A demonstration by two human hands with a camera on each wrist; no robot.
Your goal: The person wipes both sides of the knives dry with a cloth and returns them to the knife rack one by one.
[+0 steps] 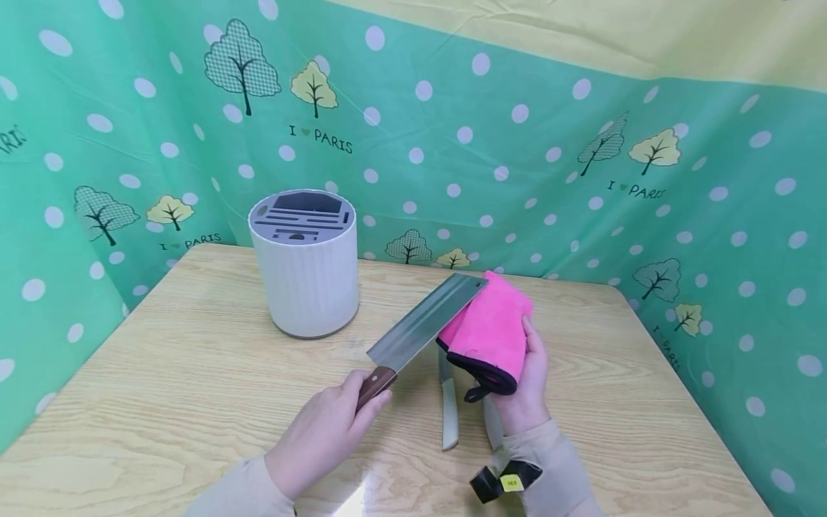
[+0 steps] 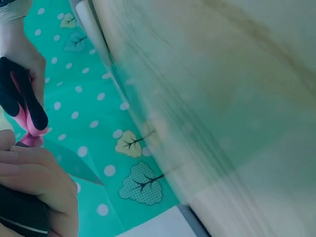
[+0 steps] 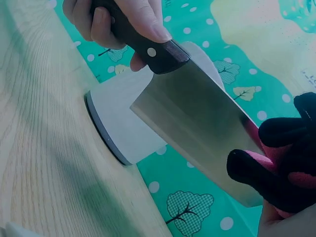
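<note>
In the head view my left hand [image 1: 329, 427] grips the dark wooden handle of a cleaver [image 1: 426, 319], its broad blade slanting up and to the right. My right hand [image 1: 530, 380] holds a folded pink cloth [image 1: 494, 330] with black edging against the blade's far end. The right wrist view shows the cleaver [image 3: 192, 118] broadside, with the black-edged cloth [image 3: 256, 177] at its tip. Below the cloth a white-handled knife [image 1: 449, 413] lies on the table, partly covered. Another pale handle [image 1: 493, 424] lies beside my right wrist, mostly hidden.
A white ribbed knife block [image 1: 310, 280] with a grey slotted top stands at the back left of the wooden table [image 1: 161, 402]. Behind the table hangs a green dotted curtain [image 1: 452, 143]. A black strap device [image 1: 504, 481] sits at my right wrist.
</note>
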